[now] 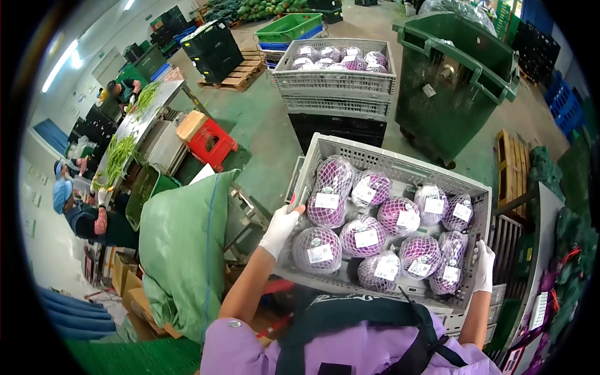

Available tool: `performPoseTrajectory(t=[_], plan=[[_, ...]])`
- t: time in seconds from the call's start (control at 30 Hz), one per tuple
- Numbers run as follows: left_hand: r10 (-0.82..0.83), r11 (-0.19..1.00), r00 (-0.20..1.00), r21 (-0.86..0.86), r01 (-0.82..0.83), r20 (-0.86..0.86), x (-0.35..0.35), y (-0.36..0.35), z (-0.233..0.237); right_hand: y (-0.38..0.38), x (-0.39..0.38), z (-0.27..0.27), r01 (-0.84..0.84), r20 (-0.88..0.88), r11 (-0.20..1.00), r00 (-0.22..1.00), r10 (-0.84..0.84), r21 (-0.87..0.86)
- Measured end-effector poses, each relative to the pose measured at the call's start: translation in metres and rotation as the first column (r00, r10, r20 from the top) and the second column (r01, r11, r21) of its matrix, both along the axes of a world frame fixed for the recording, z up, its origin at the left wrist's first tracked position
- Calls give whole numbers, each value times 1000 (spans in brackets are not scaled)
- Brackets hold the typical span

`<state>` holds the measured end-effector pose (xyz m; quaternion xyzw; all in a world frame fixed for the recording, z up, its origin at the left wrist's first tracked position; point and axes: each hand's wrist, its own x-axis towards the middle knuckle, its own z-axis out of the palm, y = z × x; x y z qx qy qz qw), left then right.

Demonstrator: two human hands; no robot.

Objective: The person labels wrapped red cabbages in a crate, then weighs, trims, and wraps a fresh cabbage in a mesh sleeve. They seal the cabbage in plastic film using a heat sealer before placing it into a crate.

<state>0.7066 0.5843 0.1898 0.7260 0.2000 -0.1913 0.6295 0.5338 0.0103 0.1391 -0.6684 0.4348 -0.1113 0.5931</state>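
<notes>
"Where to look for the gray plastic crate [400,167]?"

"Just past the purple shirt [369,344], full of wrapped purple cabbages [399,215]."

"Held well?"

"Yes, at both ends. With the left hand [281,231] curled around the left rim, thumb on top, and the right hand [484,269] closed around the right rim."

"Sitting on anything?"

"Maybe on another gray crate [497,301] below. Can't tell."

"Worried about anything?"

"About tipping, yes. Might tip after lifting one end too high, or after a loose hold on one side. Then, round cabbages rolling down to the low end! Could pinch fingers on the right too, from a push against the slatted rack [507,244]."

"And room to move?"

"Tight on the right, by that rack. Tight on the left too, because of the big green sack [181,250]. Past the far rim, a crate stack [337,81], with a green wheeled bin [431,119] to its right. Best room on the bare green floor [265,140], between sack and stack."
</notes>
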Motion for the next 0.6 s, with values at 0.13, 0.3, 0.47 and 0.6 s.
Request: performPoseTrajectory(t=[0.13, 0.3, 0.47, 0.6], plan=[[-24, 999, 1000, -33, 24, 18, 89, 33, -35, 50, 59, -31, 76, -7, 997, 997, -76, 1], [-65, 998, 997, 16, 64, 29, 216, 94, -159, 116, 143, -137, 186, -94, 982, 977, -189, -44], [-24, 972, 990, 229, 55, -137, 270, 132, -270, 150, 241, -187, 168, -308, 980, 931, -195, -110], [70, 933, 986, 359, -10, -154, 305, 152, -350, 159, 301, -304, 123, -291, 987, 945, -148, -103]])
